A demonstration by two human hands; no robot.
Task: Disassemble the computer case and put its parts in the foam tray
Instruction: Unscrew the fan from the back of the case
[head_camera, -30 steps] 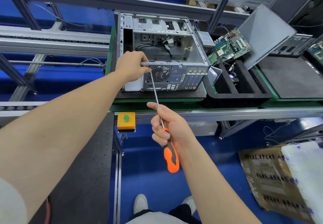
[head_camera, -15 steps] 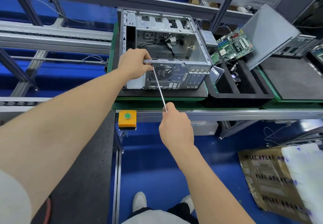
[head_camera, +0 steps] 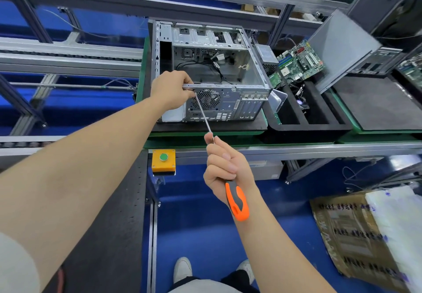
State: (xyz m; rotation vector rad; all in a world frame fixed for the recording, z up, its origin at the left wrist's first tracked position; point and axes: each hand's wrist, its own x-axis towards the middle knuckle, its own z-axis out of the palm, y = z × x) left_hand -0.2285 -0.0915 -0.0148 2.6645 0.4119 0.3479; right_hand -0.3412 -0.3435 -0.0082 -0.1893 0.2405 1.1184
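Hands: right hand [head_camera: 228,169] grips a screwdriver [head_camera: 236,201], tip against the computer case [head_camera: 228,105]; left hand [head_camera: 171,91] pinches its top rail. It stands on the counter [head_camera: 182,142] beside the foam tray [head_camera: 308,130]: likely rigid, sharp-edged steel, best held by its frame.

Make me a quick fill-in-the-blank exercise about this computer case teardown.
The right hand grips a screwdriver with an ____ and grey handle.
Its tip meets the computer case beside the left hand, by the round ____ grille.
The button on the yellow box is ____.
Missing: orange; fan; green.
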